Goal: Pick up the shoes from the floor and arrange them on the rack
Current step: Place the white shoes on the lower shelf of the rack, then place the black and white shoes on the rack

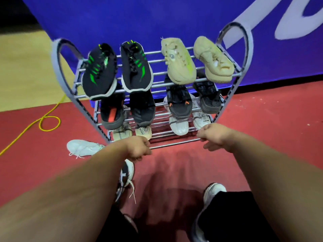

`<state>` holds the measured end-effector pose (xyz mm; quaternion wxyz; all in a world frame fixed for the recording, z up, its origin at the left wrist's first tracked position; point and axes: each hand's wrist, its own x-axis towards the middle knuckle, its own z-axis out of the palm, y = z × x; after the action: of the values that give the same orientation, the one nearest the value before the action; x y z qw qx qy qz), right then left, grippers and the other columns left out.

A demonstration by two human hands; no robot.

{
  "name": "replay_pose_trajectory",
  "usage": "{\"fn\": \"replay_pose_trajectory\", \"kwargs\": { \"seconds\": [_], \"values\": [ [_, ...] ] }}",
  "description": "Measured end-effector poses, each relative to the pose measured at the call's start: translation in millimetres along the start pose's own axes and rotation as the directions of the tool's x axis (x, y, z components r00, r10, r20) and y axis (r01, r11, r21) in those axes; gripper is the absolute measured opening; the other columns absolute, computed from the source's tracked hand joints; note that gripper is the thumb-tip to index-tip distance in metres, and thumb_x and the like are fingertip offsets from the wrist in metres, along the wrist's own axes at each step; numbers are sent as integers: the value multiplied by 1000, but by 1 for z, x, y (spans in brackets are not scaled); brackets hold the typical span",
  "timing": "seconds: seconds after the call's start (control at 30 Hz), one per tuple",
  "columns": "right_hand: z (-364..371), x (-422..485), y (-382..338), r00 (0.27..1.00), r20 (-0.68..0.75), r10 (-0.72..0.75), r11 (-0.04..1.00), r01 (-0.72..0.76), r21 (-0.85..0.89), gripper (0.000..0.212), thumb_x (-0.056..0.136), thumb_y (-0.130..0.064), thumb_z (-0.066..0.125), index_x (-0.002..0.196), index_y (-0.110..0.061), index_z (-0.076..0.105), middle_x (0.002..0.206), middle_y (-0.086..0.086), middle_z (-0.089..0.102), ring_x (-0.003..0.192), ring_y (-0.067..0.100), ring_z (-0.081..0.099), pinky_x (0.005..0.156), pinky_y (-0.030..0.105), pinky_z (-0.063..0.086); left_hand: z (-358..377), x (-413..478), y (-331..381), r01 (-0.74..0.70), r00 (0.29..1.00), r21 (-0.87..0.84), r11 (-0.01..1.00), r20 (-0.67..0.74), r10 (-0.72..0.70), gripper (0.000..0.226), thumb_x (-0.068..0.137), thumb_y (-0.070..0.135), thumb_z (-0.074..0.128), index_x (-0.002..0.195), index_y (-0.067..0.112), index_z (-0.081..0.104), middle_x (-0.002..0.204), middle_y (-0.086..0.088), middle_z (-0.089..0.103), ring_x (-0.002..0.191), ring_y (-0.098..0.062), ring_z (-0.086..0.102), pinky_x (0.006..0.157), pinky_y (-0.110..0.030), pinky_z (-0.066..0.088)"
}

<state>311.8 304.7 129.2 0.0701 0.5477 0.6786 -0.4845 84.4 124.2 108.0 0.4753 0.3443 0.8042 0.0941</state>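
A grey metal shoe rack [174, 144] with three tiers stands against a blue banner. Its top tier holds a black-and-green pair [118, 69] and a cream pair [195, 60]. Dark shoes [178, 102] fill the middle tier and pale shoes [180, 127] the bottom one. One white shoe [83, 147] lies on the red floor left of the rack. A black-and-white shoe [126, 175] shows below my left forearm. My left hand [138, 149] and my right hand [214, 137] hover at the rack's lowest front bar, fingers loosely curled, with nothing visible in them.
A yellow cable [47, 119] loops over the floor at the left. The blue banner [139, 18] rises right behind the rack. My right foot in a white shoe [215, 190] and black trousers is planted on the red floor in front of the rack.
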Motion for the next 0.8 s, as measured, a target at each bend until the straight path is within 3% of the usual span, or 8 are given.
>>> {"fn": "replay_pose_trajectory", "kwargs": {
  "seconds": [0.13,0.3,0.4,0.5,0.63,0.8],
  "values": [
    [18,-42,-1,998,1,-63,989,62,-132,3,96,-14,61,94,-15,62,88,11,56,71,26,62,54,24,42,-17,-54,-33,-7,998,-68,998,-70,2,25,92,19,69,114,10,61,92,-6,62,67,-22,62,60,-31,51],
    [44,-87,-16,997,-10,-82,986,80,-145,9,94,-11,57,94,-7,66,90,18,70,72,32,73,55,32,55,-34,-103,-58,-32,989,-161,986,-145,8,12,94,16,68,103,13,59,99,-13,67,74,-25,66,63,-33,55],
    [71,-98,-44,981,18,-195,970,196,-143,8,92,-16,59,87,-14,64,87,18,71,76,33,76,62,38,59,-39,-118,-59,-34,989,-231,972,-150,-1,9,96,14,65,102,13,59,97,-13,65,74,-25,66,63,-33,52],
    [99,-100,-71,960,93,-263,954,273,-127,7,95,-19,59,91,-16,63,88,12,69,75,31,74,65,38,61,-38,-118,-55,-53,987,-261,964,-159,11,15,96,14,65,109,12,58,96,-12,65,77,-26,66,68,-36,53],
    [122,-87,-107,920,229,-319,903,368,-221,8,96,-18,57,93,-13,63,95,23,74,78,35,72,78,43,61,-46,-122,-73,-17,976,-214,977,-216,-30,23,93,12,66,115,10,60,91,-10,66,69,-22,66,64,-33,53],
    [145,-71,-135,897,293,-330,918,377,-120,16,96,-18,57,104,-7,65,90,15,71,69,28,71,70,43,61,-67,-143,-116,88,948,-268,959,-274,-163,23,93,8,64,115,10,60,88,-10,66,69,-23,64,63,-31,51]
  ]
}}
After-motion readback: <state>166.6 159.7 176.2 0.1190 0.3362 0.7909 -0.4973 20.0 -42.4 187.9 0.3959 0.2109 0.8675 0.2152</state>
